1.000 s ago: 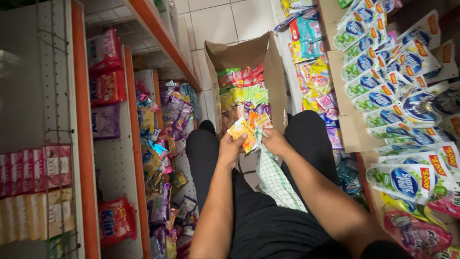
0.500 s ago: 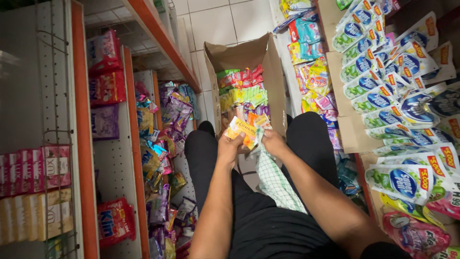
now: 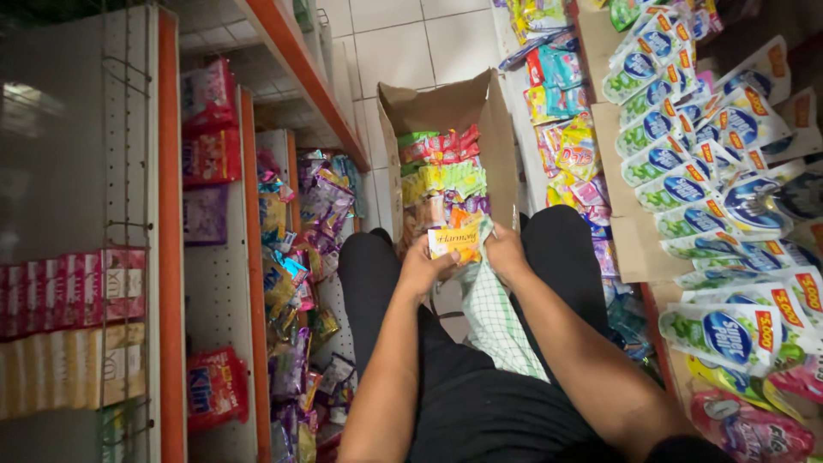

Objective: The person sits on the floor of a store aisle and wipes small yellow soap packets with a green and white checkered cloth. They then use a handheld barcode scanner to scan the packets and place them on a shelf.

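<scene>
I sit on the floor in black trousers, both arms stretched forward. My left hand (image 3: 422,267) and my right hand (image 3: 506,254) together hold a small yellow-orange packet (image 3: 454,241) just in front of an open cardboard box (image 3: 441,107). The box stands between my knees and is filled with stacked packets in red, green, yellow and purple (image 3: 441,176). A green-and-white checked cloth (image 3: 495,321) lies on my lap under my right hand.
An orange-edged shelf unit (image 3: 253,257) on the left carries pink, purple and red packs and hanging sachets. On the right, rows of green and blue refill pouches (image 3: 711,171) lie on cardboard. White floor tiles (image 3: 411,39) show beyond the box.
Both hands have moved forward, closer to the box, with the packet, which now shows its yellow face flat toward me.
</scene>
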